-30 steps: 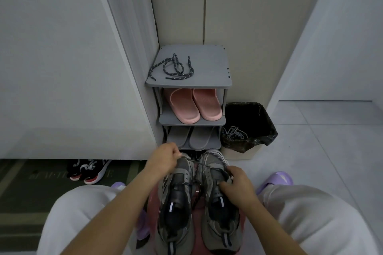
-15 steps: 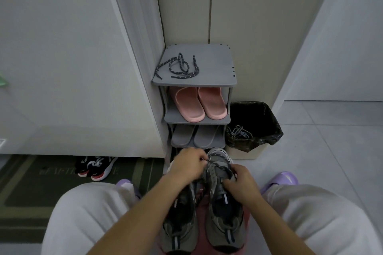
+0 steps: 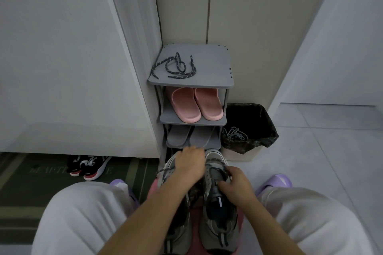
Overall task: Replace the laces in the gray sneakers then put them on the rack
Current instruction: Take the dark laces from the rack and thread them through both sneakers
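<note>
Before the rack [image 3: 209, 68], left hand [image 3: 189, 164] and right hand [image 3: 236, 184] grip sneakers [image 3: 217, 232].

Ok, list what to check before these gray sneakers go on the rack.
1. Right gray sneaker laced: ok, laces cross its front.
2. Left gray sneaker laced: cannot tell, the left hand covers its front.
3. Hold on both: the right hand grips the right gray sneaker, ok; the left hand's grip, cannot tell.
4. Free shelf on the rack: not ok; dark laces lie on the top one, and pink slippers and gray slippers fill the two below.
5. Loose laces off the floor: ok, light laces lie in the bin.
</note>
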A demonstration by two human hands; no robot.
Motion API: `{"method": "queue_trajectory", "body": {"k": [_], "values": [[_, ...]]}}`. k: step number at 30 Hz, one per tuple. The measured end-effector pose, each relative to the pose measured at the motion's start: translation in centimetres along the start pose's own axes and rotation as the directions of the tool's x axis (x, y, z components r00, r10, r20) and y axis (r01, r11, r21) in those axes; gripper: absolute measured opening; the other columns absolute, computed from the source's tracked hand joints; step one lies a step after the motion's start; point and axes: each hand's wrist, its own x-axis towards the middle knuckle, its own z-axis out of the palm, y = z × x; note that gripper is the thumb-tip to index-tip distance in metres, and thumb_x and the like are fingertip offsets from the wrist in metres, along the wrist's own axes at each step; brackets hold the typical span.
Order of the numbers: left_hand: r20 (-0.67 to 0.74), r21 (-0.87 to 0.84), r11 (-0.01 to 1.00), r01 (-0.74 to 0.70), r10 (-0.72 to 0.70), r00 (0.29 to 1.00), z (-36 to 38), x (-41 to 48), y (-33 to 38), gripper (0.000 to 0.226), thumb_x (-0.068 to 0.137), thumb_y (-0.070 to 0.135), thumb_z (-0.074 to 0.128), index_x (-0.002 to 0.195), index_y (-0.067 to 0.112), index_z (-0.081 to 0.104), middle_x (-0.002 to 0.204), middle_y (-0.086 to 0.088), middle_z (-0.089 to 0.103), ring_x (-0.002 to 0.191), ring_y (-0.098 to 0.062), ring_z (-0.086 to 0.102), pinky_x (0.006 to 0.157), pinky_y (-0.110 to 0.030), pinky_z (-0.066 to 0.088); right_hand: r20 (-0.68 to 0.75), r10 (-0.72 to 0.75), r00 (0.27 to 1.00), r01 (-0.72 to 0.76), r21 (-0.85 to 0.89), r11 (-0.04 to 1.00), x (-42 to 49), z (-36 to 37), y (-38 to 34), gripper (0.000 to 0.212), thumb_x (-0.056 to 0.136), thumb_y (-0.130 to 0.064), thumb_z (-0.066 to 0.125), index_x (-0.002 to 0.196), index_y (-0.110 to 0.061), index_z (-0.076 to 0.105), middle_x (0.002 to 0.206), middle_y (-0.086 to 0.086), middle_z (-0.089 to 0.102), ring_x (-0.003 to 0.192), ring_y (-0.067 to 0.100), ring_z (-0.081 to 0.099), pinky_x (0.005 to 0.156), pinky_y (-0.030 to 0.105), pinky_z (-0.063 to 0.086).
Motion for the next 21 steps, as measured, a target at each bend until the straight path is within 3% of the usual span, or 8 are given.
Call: {"method": "queue_trajectory", "body": {"k": [6,10,15,19,21], "values": [[0.074,-0.181,0.970,0.163,-0.152,0.986,-1.7,-1.0,-6.5,0.010,0.091,0.010,0.051,0.092,0.019,0.056,0.103,-0.004,0.061,0.099,-0.022,0.057,0.081,-0.033,0.046,0.003,-0.023,1.000,0.023,-0.039,0.999,0.1,-0.1,-0.2,0.040,0.081,-0.016,0.060,0.120,-0.012,0.056,0.120,0.006,0.053,0.108,0.021,0.052,0.084,0.020,0.036],[0.106,-0.215,0.943,0.255,-0.237,0.966,-1.8,-2.1,-10.0,0.015,0.093,0.016,0.049,0.079,0.023,0.049,0.102,-0.005,0.063,0.097,-0.024,0.059,0.085,-0.034,0.047,0.002,-0.017,1.000,0.017,-0.038,0.999,0.0,-0.1,-0.4,0.036,0.079,-0.018,0.061,0.115,-0.013,0.058,0.117,0.007,0.056,0.102,0.020,0.054,0.082,0.022,0.039],[0.182,-0.200,0.927,0.317,-0.283,0.942,-1.5,-2.9,-11.3,0.017,0.090,0.014,0.049,0.076,0.023,0.053,0.101,-0.006,0.067,0.093,-0.023,0.062,0.083,-0.031,0.048,0.002,-0.030,1.000,0.030,-0.039,0.999,0.0,-0.1,-0.3,0.036,0.079,-0.018,0.061,0.114,-0.014,0.059,0.114,0.006,0.057,0.103,0.021,0.055,0.081,0.022,0.038],[0.196,-0.247,0.928,0.279,-0.234,0.952,-1.5,-2.6,-9.8,0.018,0.090,0.022,0.053,0.073,0.017,0.056,0.096,-0.007,0.067,0.094,-0.024,0.063,0.081,-0.029,0.048,-0.015,-0.010,1.000,0.012,0.094,0.996,0.2,-0.9,-1.1,0.012,0.087,-0.032,0.061,0.091,-0.021,0.063,0.085,-0.003,0.062,0.083,0.015,0.058,0.063,0.019,0.041],[0.122,-0.278,0.933,0.228,-0.201,0.972,-1.8,-2.2,-8.5,0.020,0.092,0.026,0.051,0.075,0.016,0.054,0.090,-0.006,0.065,0.091,-0.023,0.062,0.079,-0.030,0.046,-0.018,0.021,1.000,-0.018,0.137,0.990,0.8,-1.8,-1.5,0.020,0.091,-0.035,0.055,0.081,-0.020,0.061,0.072,-0.004,0.058,0.076,0.015,0.054,0.059,0.019,0.038]]}}
